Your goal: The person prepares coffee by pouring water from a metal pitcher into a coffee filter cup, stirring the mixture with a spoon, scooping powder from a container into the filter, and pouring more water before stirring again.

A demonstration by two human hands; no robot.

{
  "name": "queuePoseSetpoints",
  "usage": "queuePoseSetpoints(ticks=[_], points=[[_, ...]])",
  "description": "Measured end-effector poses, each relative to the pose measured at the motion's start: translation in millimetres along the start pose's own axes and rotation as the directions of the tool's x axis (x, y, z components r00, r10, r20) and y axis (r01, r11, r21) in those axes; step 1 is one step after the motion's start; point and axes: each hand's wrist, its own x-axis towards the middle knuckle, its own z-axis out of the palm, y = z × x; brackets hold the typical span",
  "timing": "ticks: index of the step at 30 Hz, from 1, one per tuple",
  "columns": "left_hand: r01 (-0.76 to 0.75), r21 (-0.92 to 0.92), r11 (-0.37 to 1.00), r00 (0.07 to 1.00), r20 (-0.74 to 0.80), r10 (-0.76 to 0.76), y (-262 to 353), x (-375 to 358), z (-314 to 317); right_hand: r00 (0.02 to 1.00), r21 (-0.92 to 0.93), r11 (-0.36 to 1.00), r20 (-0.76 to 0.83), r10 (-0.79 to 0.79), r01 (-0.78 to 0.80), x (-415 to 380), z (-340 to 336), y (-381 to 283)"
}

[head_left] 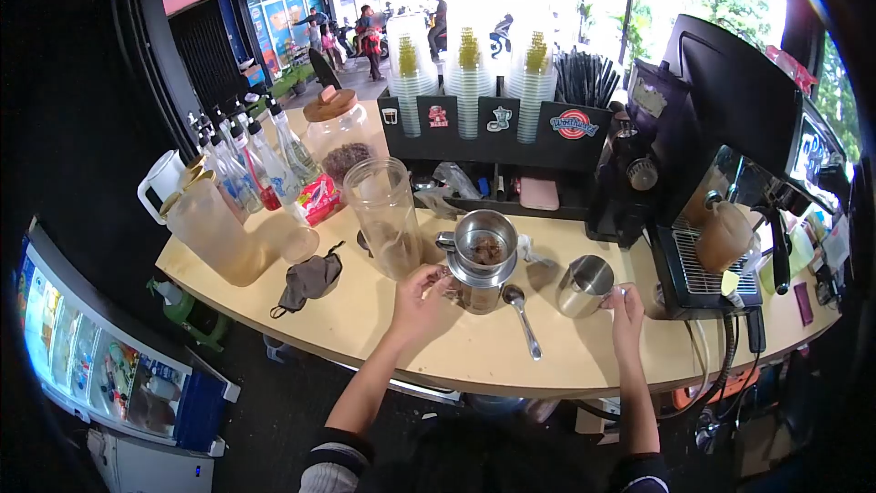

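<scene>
My left hand (420, 299) is closed at the handle of a glass mug (480, 299) on the counter. On top of the mug sits a metal drip coffee filter (461, 267) with brown coffee grounds (486, 250) inside. To its right, my right hand (625, 303) pinches the handle of a stainless steel pitcher (584, 288), which looks slightly tilted. A metal spoon (522, 321) lies between the mug and the pitcher. Behind my left hand stands a tall clear plastic container (383, 219).
An espresso machine (721, 237) and a black grinder (630, 173) occupy the right side. Cup stacks (468, 82) stand in a black organizer at the back. Bottles (242, 160), a plastic jug (214, 228), a lidded jar (338, 132) and a dark cloth mask (308, 281) are on the left.
</scene>
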Motion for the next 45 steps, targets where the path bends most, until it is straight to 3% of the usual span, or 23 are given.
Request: queuePoseSetpoints(ticks=[2,7,9,11,15,18,20,22,25,29,34,36,38,41,45], points=[[-0.042,0.050,0.998,0.999,0.022,0.041,0,0,-6,0.999,0.043,0.999,0.030,0.026,-0.027,5,-2,7],[-0.092,0.029,0.995,0.996,0.021,0.091,-1,-1,-23,0.994,0.356,0.929,-0.013,0.112,-0.100,10,6,9],[-0.141,0.056,0.988,0.990,0.024,0.140,6,1,-29,0.996,0.379,0.921,0.017,0.084,-0.084,16,6,5],[-0.318,0.228,0.920,0.943,-0.022,0.331,31,4,-31,0.997,0.403,0.913,0.044,0.059,-0.072,22,12,-7],[-0.336,0.240,0.911,0.941,0.059,0.332,52,16,-24,0.990,0.457,0.887,0.138,0.002,-0.066,32,34,-64],[-0.431,0.177,0.885,0.899,0.174,0.403,61,34,-9,0.983,0.479,0.877,0.174,-0.048,-0.042,44,52,-97],[-0.362,0.028,0.932,0.904,0.254,0.344,64,43,-2,0.977,0.469,0.883,0.198,-0.074,-0.029,52,59,-111],[-0.306,0.022,0.952,0.914,0.286,0.287,67,49,-2,0.973,0.477,0.878,0.216,-0.086,-0.028,57,69,-129],[-0.278,0.199,0.940,0.922,0.330,0.203,78,52,-1,0.965,0.493,0.870,0.233,-0.118,-0.013,63,80,-148],[-0.305,0.178,0.936,0.914,0.332,0.234,68,53,-3,0.966,0.412,0.911,0.240,-0.093,-0.015,64,91,-163],[-0.248,0.235,0.940,0.921,0.359,0.153,54,50,-5,0.956,0.389,0.921,0.274,-0.104,-0.011,72,104,-167],[-0.235,0.201,0.951,0.924,0.351,0.154,45,47,-4,0.959,0.371,0.928,0.272,-0.080,-0.028,73,111,-176],[-0.097,-0.086,0.992,0.884,0.450,0.125,28,51,-2,0.953,0.288,0.957,0.284,-0.108,0.023,76,115,-180],[-0.045,-0.193,0.980,0.909,0.400,0.121,-5,46,-5,0.939,0.228,0.966,0.292,-0.183,0.117,87,116,-172],[-0.035,-0.190,0.981,0.921,0.376,0.105,1,40,-5,0.948,0.187,0.981,0.297,-0.112,0.058,82,124,-195]])
